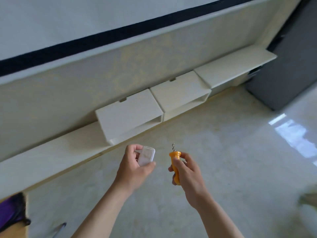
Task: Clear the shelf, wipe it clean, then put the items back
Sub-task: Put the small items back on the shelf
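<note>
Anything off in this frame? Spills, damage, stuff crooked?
Nothing spilled or broken shows. One oddity: the orange corkscrew in the right hand has its metal spiral bare, pointing away from the hand. The left hand grips a small white device. The white boxes line up along the wall.

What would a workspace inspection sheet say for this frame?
Surface: long pale shelf along the wall, carrying two white boxes side by side.
Job's things: white case and orange-handled corkscrew, both held above the floor.
Clutter: purple item at lower left, too blurred to identify.
Grippers: left hand grips the white case; right hand grips the corkscrew handle, screw pointing away.
Cables: nothing seen.
Surroundings: glossy pale floor; grey cabinet at right.
</note>
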